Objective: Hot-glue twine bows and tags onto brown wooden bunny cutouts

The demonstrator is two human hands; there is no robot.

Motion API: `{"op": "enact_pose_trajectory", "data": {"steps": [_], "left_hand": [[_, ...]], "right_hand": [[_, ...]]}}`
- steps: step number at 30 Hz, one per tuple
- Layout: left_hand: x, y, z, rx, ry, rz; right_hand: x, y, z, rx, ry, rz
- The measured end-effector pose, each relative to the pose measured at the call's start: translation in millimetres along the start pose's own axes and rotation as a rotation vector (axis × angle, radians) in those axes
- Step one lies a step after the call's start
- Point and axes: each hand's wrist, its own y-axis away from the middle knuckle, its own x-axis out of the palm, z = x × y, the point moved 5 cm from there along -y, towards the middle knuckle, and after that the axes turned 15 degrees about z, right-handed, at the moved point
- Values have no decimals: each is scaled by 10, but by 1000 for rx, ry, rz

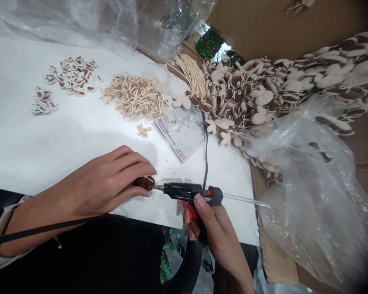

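Note:
Close to the table's front edge, my left hand point(110, 179) is closed around a small brown felt piece point(144, 182) with a thin cream cord on it. Its far side is hidden under my fingers. My right hand point(213, 228) grips a black glue gun point(184, 192) with an orange trigger. A clear glue stick point(248, 199) pokes out of its back end. The metal nozzle point(158, 187) points left and meets the brown piece's edge, or nearly so; whether glue is coming out cannot be seen.
A heap of cream cord loops point(138, 96) and small brown-and-white pieces point(76, 75) lie on the white table point(88, 134). A printed packet point(182, 132) lies beside the gun's cable point(206, 155). Brown-and-cream felt ornaments point(260, 96) and a clear plastic bag point(319, 196) fill the right.

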Motion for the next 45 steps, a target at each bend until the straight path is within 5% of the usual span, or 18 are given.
{"op": "enact_pose_trajectory", "data": {"steps": [45], "left_hand": [[30,25,11,-46,37,31]], "right_hand": [[-6,36,18,-22,-31,-27]]}}
